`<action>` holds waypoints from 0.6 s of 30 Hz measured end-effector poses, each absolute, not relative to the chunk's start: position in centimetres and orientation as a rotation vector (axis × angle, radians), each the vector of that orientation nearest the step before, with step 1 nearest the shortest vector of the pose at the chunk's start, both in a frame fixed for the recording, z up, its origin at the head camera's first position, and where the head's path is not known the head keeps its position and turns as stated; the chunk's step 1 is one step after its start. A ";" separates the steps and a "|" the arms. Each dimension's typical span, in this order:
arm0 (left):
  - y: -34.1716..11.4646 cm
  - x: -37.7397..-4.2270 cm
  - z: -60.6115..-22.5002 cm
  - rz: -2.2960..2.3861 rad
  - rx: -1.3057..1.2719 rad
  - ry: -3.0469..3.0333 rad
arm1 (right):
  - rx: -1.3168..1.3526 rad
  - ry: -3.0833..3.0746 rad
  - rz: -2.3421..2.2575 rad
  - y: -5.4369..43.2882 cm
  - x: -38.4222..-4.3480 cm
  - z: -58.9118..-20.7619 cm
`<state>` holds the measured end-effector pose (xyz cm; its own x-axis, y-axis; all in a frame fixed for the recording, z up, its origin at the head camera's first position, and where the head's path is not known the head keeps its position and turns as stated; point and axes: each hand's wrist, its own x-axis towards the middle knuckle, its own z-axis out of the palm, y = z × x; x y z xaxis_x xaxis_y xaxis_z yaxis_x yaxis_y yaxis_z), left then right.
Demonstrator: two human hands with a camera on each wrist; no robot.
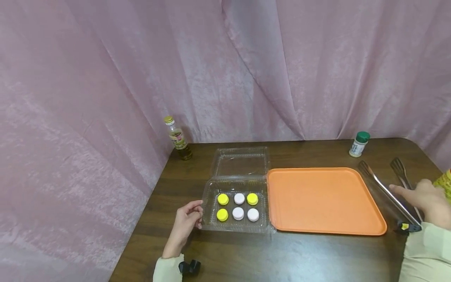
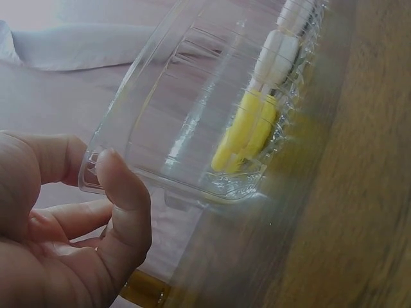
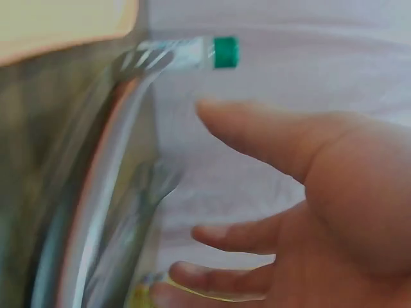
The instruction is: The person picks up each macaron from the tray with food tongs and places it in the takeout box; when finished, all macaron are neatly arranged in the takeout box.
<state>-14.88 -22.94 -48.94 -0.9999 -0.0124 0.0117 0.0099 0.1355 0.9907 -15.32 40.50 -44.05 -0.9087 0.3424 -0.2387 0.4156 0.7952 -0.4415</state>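
A clear plastic clamshell box lies with its lid folded back. Inside sit three yellow and three white round pieces, such as a yellow one and a white one. My left hand pinches the box's left rim between thumb and finger, as the left wrist view shows. On the right, metal tongs lie spread beside the tray. My right hand hovers over them with its fingers apart, and in the right wrist view it holds nothing.
An orange tray adjoins the box's right side. Behind the tray stands a green-capped shaker. An oil bottle is at the back left, and a yellow patterned item is cut off at the right edge. Pink curtains hang behind the table.
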 end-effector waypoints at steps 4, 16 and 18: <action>-22.9 -14.8 -48.9 -2.063 0.007 -2.348 | 0.581 2.958 -0.831 39.2 -15.2 -43.2; -23.2 -15.0 -49.2 -2.076 0.019 -2.351 | 0.324 3.190 -1.104 35.3 -17.7 -43.4; -23.1 -14.9 -49.2 -2.078 0.018 -2.352 | 0.282 3.169 -1.184 34.3 -18.4 -43.5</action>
